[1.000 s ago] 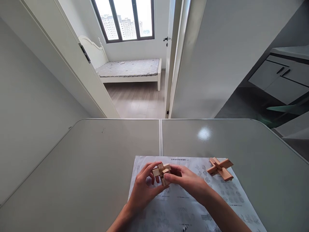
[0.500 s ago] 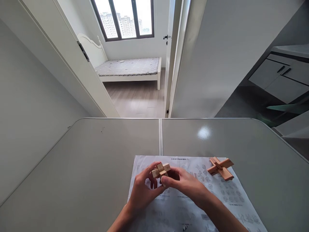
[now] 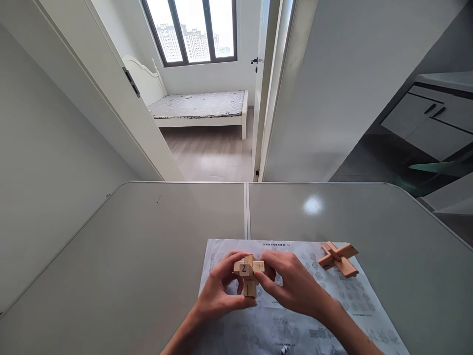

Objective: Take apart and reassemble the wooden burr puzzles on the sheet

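Observation:
Both hands hold a small wooden interlocking puzzle [image 3: 248,273] just above a printed instruction sheet [image 3: 318,315]. My left hand [image 3: 218,291] pinches its left side with curled fingers. My right hand [image 3: 291,286] grips its right side, thumb and fingers closed on the blocks. A block end facing me bears a dark mark like a "Z". A second wooden cross-shaped puzzle [image 3: 338,258] lies on the sheet's far right corner, apart from both hands.
A grey folding table [image 3: 148,246] with a centre seam carries the sheet. Beyond its far edge, an open doorway shows a bed [image 3: 199,106] and a window. Grey cabinets [image 3: 424,118] stand at the right, a white wall at the left.
The puzzle has been turned in my hands, so a marked block end now faces me. Both hands sit slightly lower and nearer. The cross puzzle on the sheet has not moved.

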A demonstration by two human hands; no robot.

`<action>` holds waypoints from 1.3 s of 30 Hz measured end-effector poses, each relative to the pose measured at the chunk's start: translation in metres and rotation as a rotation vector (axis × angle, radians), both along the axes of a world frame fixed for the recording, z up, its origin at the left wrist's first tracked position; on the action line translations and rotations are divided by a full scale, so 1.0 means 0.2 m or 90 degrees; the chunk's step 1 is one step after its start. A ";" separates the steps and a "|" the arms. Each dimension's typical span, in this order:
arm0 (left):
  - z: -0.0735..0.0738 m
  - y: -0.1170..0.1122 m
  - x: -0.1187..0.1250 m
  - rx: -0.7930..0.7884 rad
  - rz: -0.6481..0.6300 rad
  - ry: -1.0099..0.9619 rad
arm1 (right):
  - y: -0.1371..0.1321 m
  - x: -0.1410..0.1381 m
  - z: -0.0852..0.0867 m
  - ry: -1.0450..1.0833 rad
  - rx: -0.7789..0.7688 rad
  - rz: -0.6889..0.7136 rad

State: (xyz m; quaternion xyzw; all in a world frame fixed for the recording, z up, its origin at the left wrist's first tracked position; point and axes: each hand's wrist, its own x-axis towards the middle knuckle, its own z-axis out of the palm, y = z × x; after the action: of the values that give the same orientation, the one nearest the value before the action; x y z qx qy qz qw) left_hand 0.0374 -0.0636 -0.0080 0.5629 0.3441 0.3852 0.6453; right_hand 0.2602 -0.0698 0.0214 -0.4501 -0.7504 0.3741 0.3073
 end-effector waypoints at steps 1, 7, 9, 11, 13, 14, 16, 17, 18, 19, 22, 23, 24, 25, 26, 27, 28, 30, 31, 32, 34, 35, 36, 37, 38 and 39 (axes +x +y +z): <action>0.00 0.00 0.00 -0.005 -0.007 -0.007 | 0.00 0.00 0.00 0.004 -0.009 0.008; -0.02 0.00 -0.01 0.034 0.032 0.034 | -0.01 -0.05 0.04 0.169 -0.181 0.017; -0.02 0.00 0.00 0.084 0.062 0.075 | -0.01 -0.08 0.04 0.227 -0.257 0.000; -0.01 0.00 0.00 0.152 0.100 0.130 | -0.02 -0.10 0.03 0.279 -0.338 -0.020; -0.01 -0.01 0.00 0.225 0.133 0.190 | -0.02 -0.11 0.01 0.320 -0.405 -0.031; 0.00 -0.01 0.00 0.252 0.143 0.216 | -0.02 -0.11 0.01 0.329 -0.424 -0.031; 0.01 -0.02 0.01 0.275 0.148 0.246 | -0.01 -0.11 0.01 0.329 -0.439 -0.027; 0.01 -0.02 0.01 0.265 0.144 0.247 | -0.01 -0.11 0.01 0.326 -0.440 -0.025; 0.01 -0.02 0.01 0.241 0.138 0.237 | -0.01 -0.11 0.01 0.328 -0.442 -0.026; 0.01 -0.01 0.02 0.209 0.132 0.219 | -0.01 -0.12 0.01 0.343 -0.448 -0.035; 0.02 0.00 0.02 0.114 0.136 0.149 | 0.00 -0.13 0.00 0.468 -0.516 -0.099; 0.02 0.00 0.03 0.095 0.151 0.136 | 0.01 -0.14 -0.01 0.528 -0.552 -0.126; 0.03 0.01 0.03 0.080 0.169 0.132 | 0.01 -0.14 -0.01 0.592 -0.585 -0.157; 0.04 0.01 0.03 0.066 0.186 0.135 | 0.02 -0.14 -0.02 0.654 -0.609 -0.193; 0.04 0.02 0.03 0.052 0.199 0.143 | 0.03 -0.14 -0.04 0.713 -0.619 -0.234; 0.05 0.02 0.02 0.037 0.209 0.153 | 0.03 -0.13 -0.05 0.767 -0.612 -0.282; 0.06 0.02 0.02 0.023 0.213 0.162 | 0.04 -0.13 -0.07 0.812 -0.592 -0.333; 0.06 0.02 0.02 0.007 0.213 0.168 | 0.05 -0.12 -0.09 0.873 -0.529 -0.422; 0.07 0.02 0.03 0.003 0.212 0.167 | 0.05 -0.12 -0.11 0.891 -0.496 -0.458; 0.07 0.02 0.03 -0.001 0.210 0.165 | 0.05 -0.11 -0.12 0.903 -0.467 -0.486; 0.08 0.01 0.03 -0.008 0.203 0.160 | 0.05 -0.11 -0.13 0.924 -0.423 -0.534; 0.08 0.01 0.04 -0.012 0.200 0.161 | 0.05 -0.11 -0.14 0.932 -0.407 -0.551; 0.09 0.02 0.04 -0.015 0.199 0.165 | 0.05 -0.11 -0.14 0.938 -0.394 -0.563; 0.09 0.02 0.04 -0.015 0.199 0.171 | 0.06 -0.10 -0.15 0.943 -0.382 -0.573; 0.09 0.02 0.04 -0.013 0.200 0.178 | 0.06 -0.10 -0.15 0.946 -0.370 -0.580; 0.09 0.02 0.04 -0.011 0.202 0.185 | 0.06 -0.09 -0.16 0.948 -0.359 -0.585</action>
State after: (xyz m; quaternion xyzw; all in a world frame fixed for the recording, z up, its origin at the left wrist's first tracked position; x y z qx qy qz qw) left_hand 0.0458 -0.0598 0.0098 0.5459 0.5211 0.3937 0.5248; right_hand 0.2428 -0.0570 -0.0096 -0.4049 0.0129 0.5777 0.7086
